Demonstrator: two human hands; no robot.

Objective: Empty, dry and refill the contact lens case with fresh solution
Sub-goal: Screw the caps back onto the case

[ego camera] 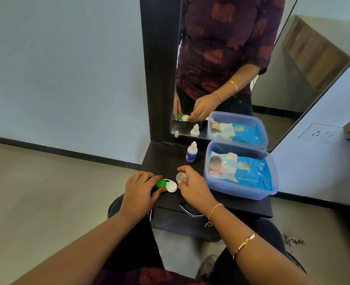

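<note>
head view: left hand (138,187) pinches the lens case (167,185) lying crosswise; right hand (192,188) pinches its white cap (180,177) just right of it

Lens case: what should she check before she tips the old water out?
1. Lens case held steady: ok, left hand grips the end with the green cap.
2. White side uncapped: ok, right hand holds the clear cap off it.
3. Green side uncapped: not ok, cap is on.
4. Liquid left in the open well: cannot tell.
5. Solution bottle within reach: ok, upright behind the case.
6. Wet wipes pack for drying: ok, in the open plastic tub.
</note>
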